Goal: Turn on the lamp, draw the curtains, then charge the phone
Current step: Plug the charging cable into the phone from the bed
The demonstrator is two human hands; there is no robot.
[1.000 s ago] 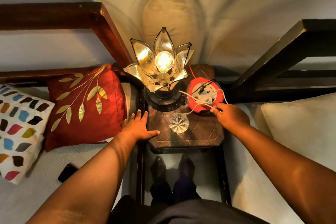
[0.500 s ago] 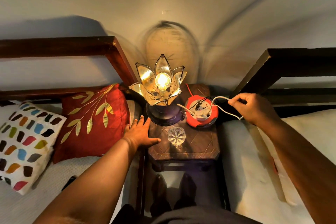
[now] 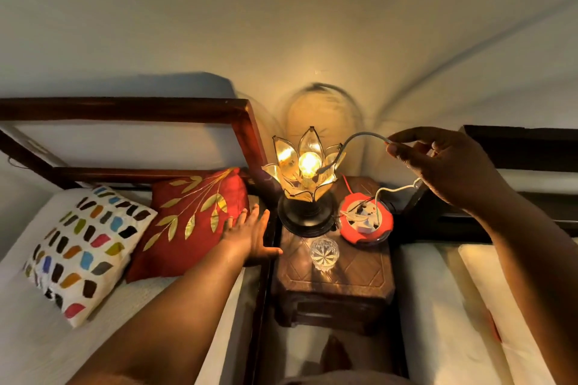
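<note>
Landmark = bedside table (image 3: pixel 359 278), dark wood, between two beds. Nearest on its top: cut-glass tumbler (image 3: pixel 324 252), upright, front centre. Left of the table, left hand (image 3: pixel 250 236) lies flat with fingers straight and spread, thumb tip on the table's left edge, palm over the bed frame, gripping nothing. Just left of that hand a red cushion (image 3: pixel 190 222) with gold leaves leans on the headboard (image 3: pixel 131 109); further left a white cushion (image 3: pixel 81 251) with coloured patches. Back right of the table top: red extension reel (image 3: pixel 366 222) with a white plug in it. Back left: lamp (image 3: pixel 305 166), petal-shaped glass shade, bulb lit, on a round black base. Above and right of the table, right hand (image 3: pixel 438 162) is raised, thumb and forefinger pinching the white charging cable (image 3: pixel 359 138); the free end arcs left and hangs down beside the lamp shade, the other run drops to the reel. Phone not visible; curtains not visible
</note>
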